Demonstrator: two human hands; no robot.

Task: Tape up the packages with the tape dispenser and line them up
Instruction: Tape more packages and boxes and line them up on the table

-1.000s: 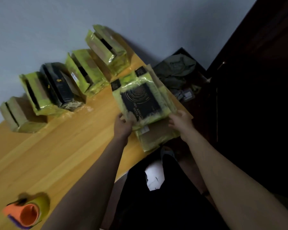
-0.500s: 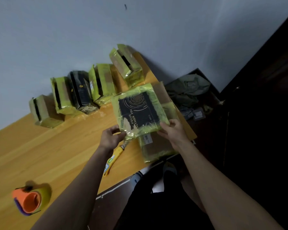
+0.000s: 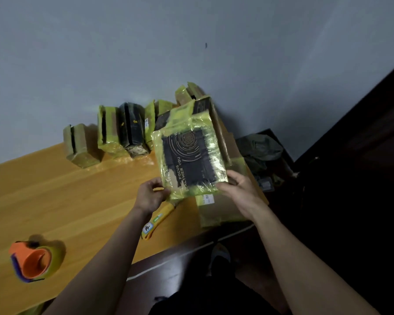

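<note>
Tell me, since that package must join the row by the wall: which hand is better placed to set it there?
Left, probably. The left hand grips the package on the side facing the row of packages. The right hand grips the far edge, so it would have to cross over.

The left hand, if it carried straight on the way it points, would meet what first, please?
Probably the yellow-taped black package that the left hand already grips; beyond it, the upright packages by the wall, though depth is unclear.

Both hands, the left hand [image 3: 151, 194] and right hand [image 3: 238, 187], lifted the flat black package wrapped in yellow-green tape [image 3: 190, 153] off the brown cardboard parcel [image 3: 223, 208], uncovering a yellow-handled utility knife [image 3: 157, 219].
</note>
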